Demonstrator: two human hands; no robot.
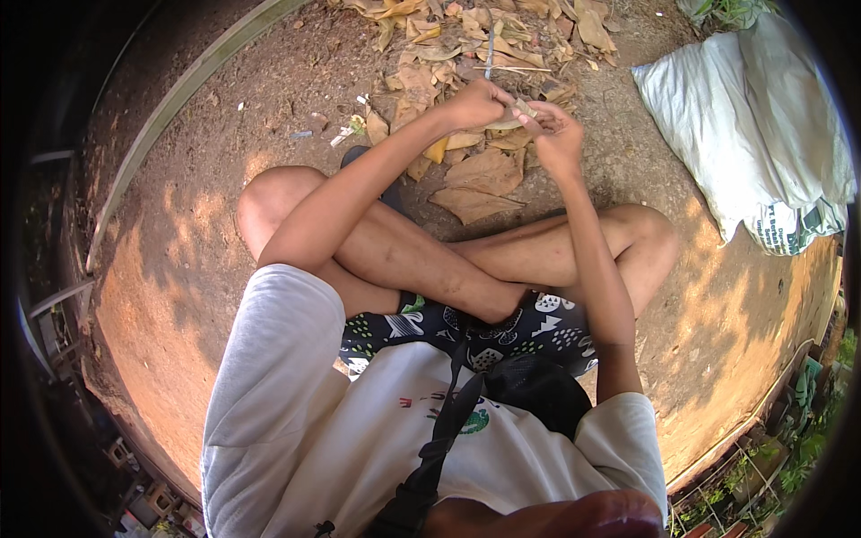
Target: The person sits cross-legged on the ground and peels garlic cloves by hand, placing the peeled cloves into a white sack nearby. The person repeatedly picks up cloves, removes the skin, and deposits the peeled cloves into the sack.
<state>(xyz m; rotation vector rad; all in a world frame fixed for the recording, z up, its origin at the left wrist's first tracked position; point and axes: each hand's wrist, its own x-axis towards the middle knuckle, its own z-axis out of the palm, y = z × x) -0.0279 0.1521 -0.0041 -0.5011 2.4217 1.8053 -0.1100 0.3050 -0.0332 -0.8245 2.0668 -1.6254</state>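
My left hand point(476, 105) and my right hand point(559, 138) meet in front of my crossed shins. Between them they pinch a pale, dry leaf point(522, 109), which looks folded or rolled at its upper end. The fingers hide part of it. Below and behind the hands, a heap of dry brown leaves point(485, 171) lies on the ground. A thin grey strip point(490, 47) runs through the heap above my left hand, and a slender pale stick point(514, 68) crosses near its lower end.
A white woven sack point(726, 114) with printed writing lies to the right. Small white scraps point(343, 136) and a dark sandal-like item point(387, 191) are left of the leaves. A long pale bar point(168, 101) curves along the left side. Plants point(807, 444) grow at lower right.
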